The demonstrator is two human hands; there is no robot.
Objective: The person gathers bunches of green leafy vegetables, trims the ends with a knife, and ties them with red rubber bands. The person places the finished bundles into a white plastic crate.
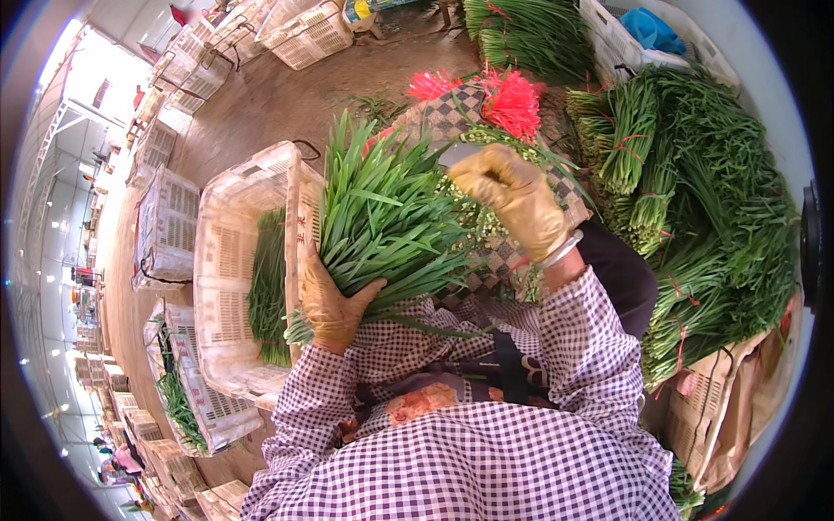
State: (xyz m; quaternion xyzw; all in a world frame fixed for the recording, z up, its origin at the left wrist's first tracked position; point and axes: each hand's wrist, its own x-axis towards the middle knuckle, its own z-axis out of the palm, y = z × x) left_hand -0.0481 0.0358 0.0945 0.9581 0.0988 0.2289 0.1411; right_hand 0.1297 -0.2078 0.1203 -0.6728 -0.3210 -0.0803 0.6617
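My left hand, in a yellowish rubber glove, holds a thick bunch of green garlic chives. Its pale cut ends stick out near my wrist, and the leaves fan away from me. My right hand, gloved the same way, hovers with curled fingers over a checkered board. A flat grey metal blade shows right at its fingers; I cannot tell whether they grip it. Pale trimmed bits lie scattered on the board. Bundles of red plastic ties rest at its far edge.
At my left stands a white plastic crate with tied chives inside. Tied chive bundles are heaped at my right, with more ahead. A crate with a blue bag sits far right. More crates line the floor.
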